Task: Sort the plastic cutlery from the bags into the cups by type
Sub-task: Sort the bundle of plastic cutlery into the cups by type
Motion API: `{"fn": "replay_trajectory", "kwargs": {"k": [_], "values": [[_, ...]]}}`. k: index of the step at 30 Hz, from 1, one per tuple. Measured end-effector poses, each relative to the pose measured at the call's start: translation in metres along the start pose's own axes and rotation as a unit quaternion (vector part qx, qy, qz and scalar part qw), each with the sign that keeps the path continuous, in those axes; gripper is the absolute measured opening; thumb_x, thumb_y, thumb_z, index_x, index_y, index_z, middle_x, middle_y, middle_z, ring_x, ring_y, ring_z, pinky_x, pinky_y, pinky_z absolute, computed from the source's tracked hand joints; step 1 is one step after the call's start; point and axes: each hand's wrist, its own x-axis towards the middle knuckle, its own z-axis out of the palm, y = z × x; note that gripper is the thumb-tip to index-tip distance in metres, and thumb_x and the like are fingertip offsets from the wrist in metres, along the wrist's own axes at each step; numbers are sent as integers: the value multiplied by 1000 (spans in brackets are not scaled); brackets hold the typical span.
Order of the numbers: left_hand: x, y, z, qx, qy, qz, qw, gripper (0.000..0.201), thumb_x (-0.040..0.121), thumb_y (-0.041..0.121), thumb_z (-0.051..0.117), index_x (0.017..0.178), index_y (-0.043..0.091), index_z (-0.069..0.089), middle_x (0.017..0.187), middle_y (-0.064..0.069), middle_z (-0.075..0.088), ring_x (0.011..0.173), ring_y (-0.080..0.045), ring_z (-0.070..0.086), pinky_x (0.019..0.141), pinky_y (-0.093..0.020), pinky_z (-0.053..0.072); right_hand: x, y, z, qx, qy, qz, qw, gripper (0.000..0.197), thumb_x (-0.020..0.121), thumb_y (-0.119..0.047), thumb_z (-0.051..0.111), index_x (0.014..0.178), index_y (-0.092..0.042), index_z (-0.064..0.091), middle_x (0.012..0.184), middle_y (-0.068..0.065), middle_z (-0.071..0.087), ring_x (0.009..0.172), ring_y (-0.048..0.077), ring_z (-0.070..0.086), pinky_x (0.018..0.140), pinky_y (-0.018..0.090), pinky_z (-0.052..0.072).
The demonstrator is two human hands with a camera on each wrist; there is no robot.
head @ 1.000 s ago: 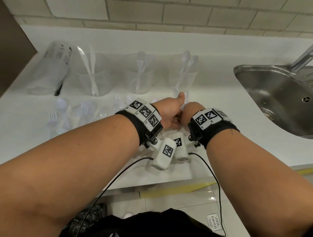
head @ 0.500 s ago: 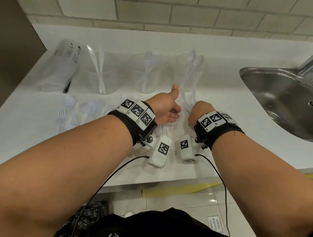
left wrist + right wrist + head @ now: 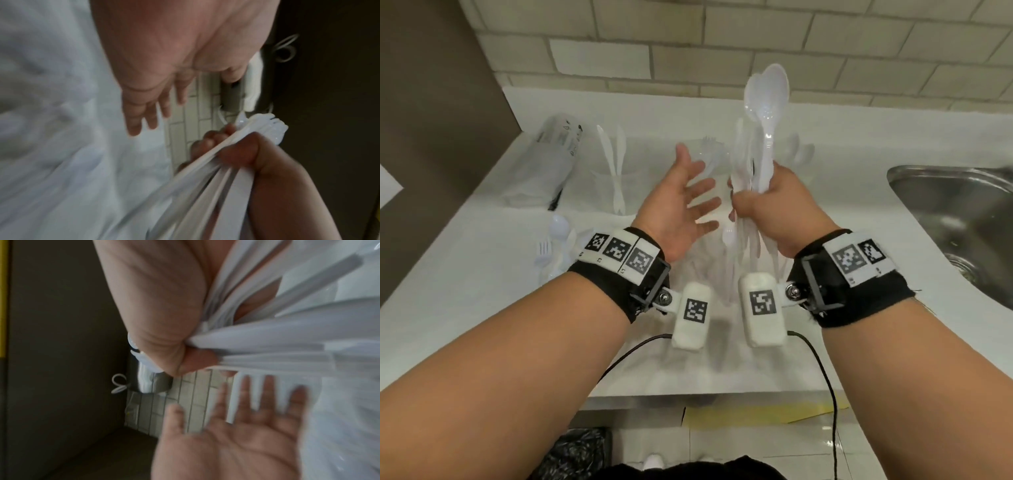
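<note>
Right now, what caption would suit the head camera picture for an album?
Right hand grips a bundle of white plastic cutlery above the counter, left hand open beside it.

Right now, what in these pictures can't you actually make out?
- How many pieces the right hand grips in its cutlery bundle: head view blurred, fist hides the handles.
- The middle cup: behind the open left hand.
- The sink: cut off by the right edge.
- Both wrist views: motion-blurred.
</note>
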Motion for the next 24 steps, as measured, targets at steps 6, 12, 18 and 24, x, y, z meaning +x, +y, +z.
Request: {"fn": "replay_trajectory", "kwargs": {"k": [6,12,18,24], "values": [[-12,58,0,60,-10,199,978,56,84,61,54,134,37,44,136,4,49,122,-28,55,100,-48,47,-6,-2,35,-51,-139,-1,989,27,73,10,54,79,-16,56,66,1,62,54,13,61,53,23,50],[-14,53,-11,271,33,260,926,21,97,31,49,114,31,60,108,7,63,98,-16,65,85,-34,55,1,-6,52,39,-144,34,988,26,74,16,47,79,-9,52,57,10,50,46,26,47,47,31,43],[-21,55,-14,239,9,275,931,25,97,14,45,113,28,58,98,-2,60,102,-31,66,76,-28,54,10,-8,59,40,-188,37,981,24,78,4,64,94,-11,55,68,14,55,45,22,48,45,29,44],[-22,60,-19,275,3,248,929,50,73,2,43,111,27,65,114,-3,68,110,-20,63,97,-38,51,11,-10,71,74,-171,60,981,28,79,3,68,95,-12,52,68,10,56,48,21,55,60,44,57]]}}
